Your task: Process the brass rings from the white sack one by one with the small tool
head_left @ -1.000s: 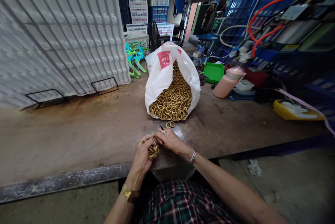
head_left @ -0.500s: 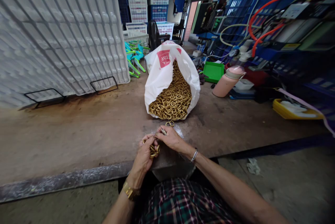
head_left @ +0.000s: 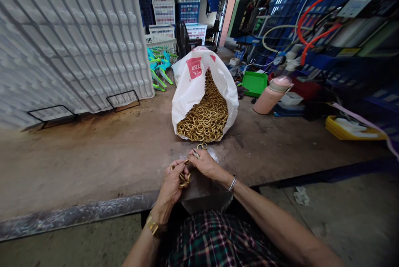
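My left hand is closed around several brass-coloured rings, with one ring pinched upright between thumb and finger. Close beside it, my right hand grips a small pointed tool with a pale body and a dark tip; its exact kind is too small to make out. The right fingertips meet the pinched ring. Just beyond my hands stands a white plastic bag with red print, its torn front showing a heap of the same rings. Two loose rings lie at its foot.
Stacked white moulded trays rise at the left behind black wire stands. Blue-green plastic hangers lie behind them. To the right are a green tray, a pink bottle and a yellow tray. The table's front edge runs close to me.
My hands stay together in nearly the same place. The tool in my right hand has tilted slightly, and the ring between my fingertips shows more clearly now. The view has shifted a little.
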